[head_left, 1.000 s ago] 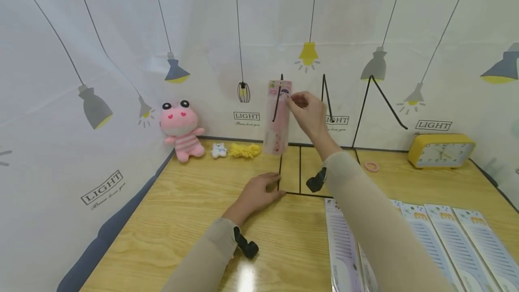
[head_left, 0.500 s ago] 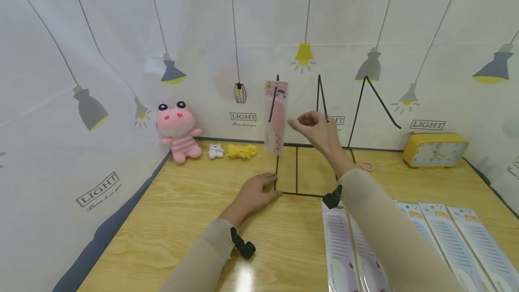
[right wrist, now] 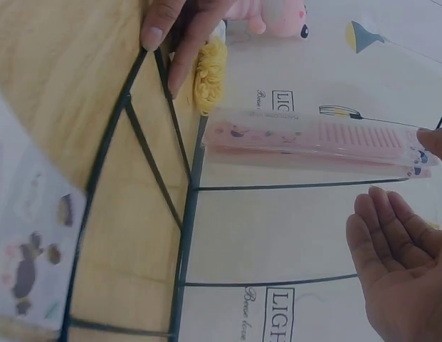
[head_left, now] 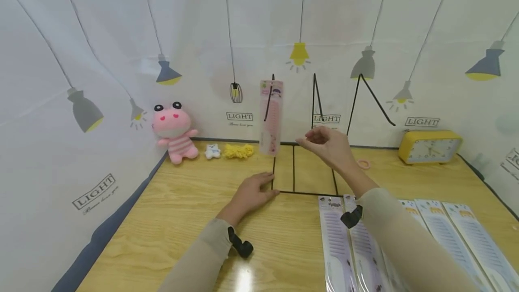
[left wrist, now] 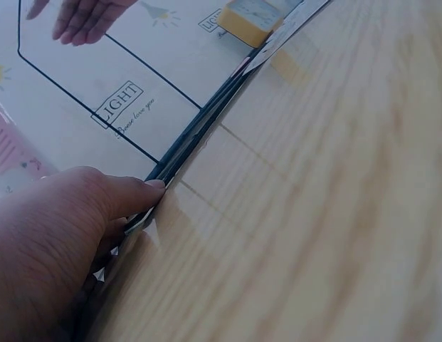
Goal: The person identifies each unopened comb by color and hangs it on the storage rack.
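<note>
My left hand [head_left: 252, 193] grips the front left corner of a black wire rack [head_left: 308, 193], thumb at the front rail and fingers by the side rail. My right hand [head_left: 330, 148] hovers in the air before the rack's middle prong, holding nothing, its fingers slightly bent. Pink combs [head_left: 273, 125] in clear packaging hang on the left prong; the right wrist view shows more than one pack [right wrist: 299, 139]. Nothing hangs on the other two prongs. Purple packaged combs [head_left: 338, 233] lie on the table to the right, partly behind my right forearm.
Blue packaged combs [head_left: 454, 224] lie farther right on the wooden table [head_left: 162, 238]. Along the back are a pink plush toy [head_left: 174, 132], a small white bear [head_left: 212, 151], a yellow yarn bundle [head_left: 238, 151], a pink ring [head_left: 363, 164] and a yellow clock [head_left: 430, 147].
My right hand has let go of the hanging pink comb pack and moved right and down, away from it. My left hand stays at the rack's corner.
</note>
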A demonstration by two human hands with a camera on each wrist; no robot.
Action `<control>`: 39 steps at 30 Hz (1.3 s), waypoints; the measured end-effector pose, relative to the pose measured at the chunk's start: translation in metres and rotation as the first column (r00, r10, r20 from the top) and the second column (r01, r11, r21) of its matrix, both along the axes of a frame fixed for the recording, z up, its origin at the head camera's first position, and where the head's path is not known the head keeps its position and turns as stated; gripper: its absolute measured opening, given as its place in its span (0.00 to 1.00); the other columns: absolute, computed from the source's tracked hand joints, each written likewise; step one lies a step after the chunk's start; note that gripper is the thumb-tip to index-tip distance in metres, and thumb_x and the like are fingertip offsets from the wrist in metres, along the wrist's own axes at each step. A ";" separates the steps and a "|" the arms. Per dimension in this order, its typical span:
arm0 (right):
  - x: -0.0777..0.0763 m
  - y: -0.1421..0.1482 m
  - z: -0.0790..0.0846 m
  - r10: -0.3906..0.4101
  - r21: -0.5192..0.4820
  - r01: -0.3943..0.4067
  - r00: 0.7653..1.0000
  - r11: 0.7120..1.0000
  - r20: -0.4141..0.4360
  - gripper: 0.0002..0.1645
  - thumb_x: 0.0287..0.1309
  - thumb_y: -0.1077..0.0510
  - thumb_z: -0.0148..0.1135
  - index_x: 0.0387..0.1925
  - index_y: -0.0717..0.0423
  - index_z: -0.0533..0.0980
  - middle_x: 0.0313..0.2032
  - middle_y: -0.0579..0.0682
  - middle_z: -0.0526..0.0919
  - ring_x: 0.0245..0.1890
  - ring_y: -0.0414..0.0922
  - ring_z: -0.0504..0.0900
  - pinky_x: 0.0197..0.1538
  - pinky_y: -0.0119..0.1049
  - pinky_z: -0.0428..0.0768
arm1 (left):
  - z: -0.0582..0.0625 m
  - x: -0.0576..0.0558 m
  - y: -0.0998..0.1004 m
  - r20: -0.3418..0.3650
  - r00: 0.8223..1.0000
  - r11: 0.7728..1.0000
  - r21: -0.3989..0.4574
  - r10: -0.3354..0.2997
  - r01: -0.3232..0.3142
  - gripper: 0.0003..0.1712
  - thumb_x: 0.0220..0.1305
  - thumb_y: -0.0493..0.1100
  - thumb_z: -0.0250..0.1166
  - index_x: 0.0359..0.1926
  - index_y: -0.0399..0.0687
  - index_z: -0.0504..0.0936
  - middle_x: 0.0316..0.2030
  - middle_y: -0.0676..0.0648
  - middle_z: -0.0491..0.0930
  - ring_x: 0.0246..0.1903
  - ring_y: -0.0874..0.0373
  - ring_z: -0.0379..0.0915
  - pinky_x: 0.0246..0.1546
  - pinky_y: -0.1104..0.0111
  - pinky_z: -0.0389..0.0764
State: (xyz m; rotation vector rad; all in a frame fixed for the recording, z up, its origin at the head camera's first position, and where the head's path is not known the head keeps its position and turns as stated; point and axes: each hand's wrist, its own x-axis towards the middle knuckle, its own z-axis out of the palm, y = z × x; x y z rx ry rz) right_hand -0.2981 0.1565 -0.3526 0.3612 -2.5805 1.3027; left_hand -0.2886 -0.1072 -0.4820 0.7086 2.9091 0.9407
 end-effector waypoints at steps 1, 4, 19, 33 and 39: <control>0.003 0.004 -0.002 0.005 -0.003 -0.005 1.000 1.000 0.010 0.33 0.53 0.26 0.67 0.43 0.48 0.82 0.39 0.46 0.87 0.40 0.44 0.85 0.45 0.46 0.83 | 0.000 0.000 0.000 -0.001 1.000 1.000 -0.001 0.001 -0.001 0.36 0.69 0.62 0.62 0.72 0.53 0.71 0.71 0.52 0.67 0.72 0.52 0.60 0.73 0.56 0.60; 0.011 0.015 -0.007 0.034 -0.018 -0.034 0.999 0.999 0.042 0.31 0.54 0.27 0.67 0.44 0.48 0.82 0.41 0.45 0.87 0.41 0.43 0.85 0.46 0.44 0.83 | 0.002 -0.001 0.000 0.003 1.000 1.000 0.002 0.003 -0.003 0.36 0.69 0.63 0.62 0.72 0.54 0.71 0.72 0.52 0.67 0.72 0.52 0.59 0.73 0.56 0.59; 0.067 0.074 -0.066 0.241 -0.025 -0.240 0.956 0.970 0.170 0.22 0.63 0.46 0.69 0.49 0.57 0.81 0.40 0.46 0.87 0.41 0.43 0.85 0.44 0.34 0.85 | 0.004 0.002 0.007 0.015 1.000 1.000 0.020 -0.009 0.008 0.36 0.70 0.62 0.62 0.73 0.52 0.70 0.72 0.50 0.67 0.72 0.51 0.59 0.73 0.53 0.60; 0.054 0.098 -0.123 0.300 0.184 -0.292 0.954 0.939 -0.019 0.25 0.57 0.53 0.76 0.53 0.55 0.79 0.46 0.41 0.85 0.47 0.42 0.84 0.51 0.41 0.83 | 0.005 0.005 0.004 -0.003 1.000 1.000 0.011 -0.011 0.011 0.36 0.69 0.60 0.63 0.72 0.50 0.71 0.71 0.48 0.68 0.71 0.48 0.60 0.72 0.52 0.60; 0.055 0.095 -0.125 0.363 0.277 -0.334 0.930 0.901 -0.060 0.31 0.54 0.45 0.76 0.55 0.53 0.78 0.50 0.42 0.82 0.52 0.45 0.80 0.56 0.49 0.78 | 0.006 0.007 0.003 0.005 1.000 1.000 0.030 -0.002 0.002 0.35 0.69 0.59 0.64 0.71 0.50 0.72 0.71 0.47 0.68 0.71 0.47 0.61 0.72 0.51 0.60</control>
